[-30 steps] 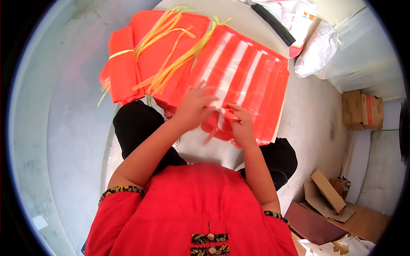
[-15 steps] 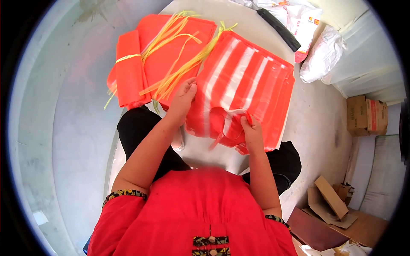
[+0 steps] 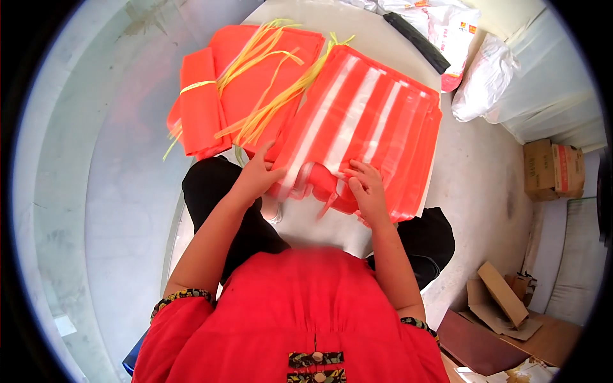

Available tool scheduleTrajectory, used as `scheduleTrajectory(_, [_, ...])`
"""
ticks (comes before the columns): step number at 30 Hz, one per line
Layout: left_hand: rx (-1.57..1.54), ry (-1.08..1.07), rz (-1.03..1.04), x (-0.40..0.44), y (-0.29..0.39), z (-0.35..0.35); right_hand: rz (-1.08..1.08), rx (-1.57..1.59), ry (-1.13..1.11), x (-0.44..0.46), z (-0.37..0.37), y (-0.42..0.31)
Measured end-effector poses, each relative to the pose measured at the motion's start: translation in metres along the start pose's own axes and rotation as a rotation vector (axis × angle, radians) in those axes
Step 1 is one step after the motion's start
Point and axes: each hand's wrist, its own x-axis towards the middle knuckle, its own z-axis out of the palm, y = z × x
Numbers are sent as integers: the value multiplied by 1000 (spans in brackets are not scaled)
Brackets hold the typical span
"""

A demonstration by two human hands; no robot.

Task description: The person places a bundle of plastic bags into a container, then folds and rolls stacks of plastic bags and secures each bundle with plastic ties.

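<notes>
A stack of red plastic bags with white stripes lies in front of me, its handle ends towards my body. Around the cut-out at the near edge the plastic is crumpled. My left hand is at the stack's near left corner, thumb and forefinger apart. On the handle part to the right of the cut-out rests my right hand, fingers loosely bent and apart. Yellow ties lie left of the stack, across flat red bags. Beside them is a folded red bundle bound with a yellow tie.
The bags lie on a pale table. A black roll is at its far right edge, near white printed sacks. Cardboard boxes stand at the right, with flattened cardboard lower down.
The near edge of the top bag has come down flat on the stack. My left hand has moved down and left, and its fingers have spread. My right hand's grip on the handle has loosened.
</notes>
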Motion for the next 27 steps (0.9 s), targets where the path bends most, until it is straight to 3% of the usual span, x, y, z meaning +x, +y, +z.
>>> scheduleTrajectory(3, [17,-16,-5,-5,-12,-12,-76,-77,103,-5,5,-13])
scheduleTrajectory(6, [-4,-21,-18,-14,-2,-13,-294,-296,59,2,8,-40])
scheduleTrajectory(12, [-45,-35,6,-14,9,-10,-685,-266,-23,11,54,-97])
scheduleTrajectory(15, [-36,-68,-43,-17,18,-14,-786,-391,70,17,81,-97])
scheduleTrajectory(19, [22,-70,-20,-12,14,-18,-751,-323,2,24,80,-104])
scheduleTrajectory(22, [39,15,111,5,9,-16,-662,-229,-20,27,73,-103])
scheduleTrajectory(27, [319,-17,749,48,20,-12,-309,22,128,29,44,-100])
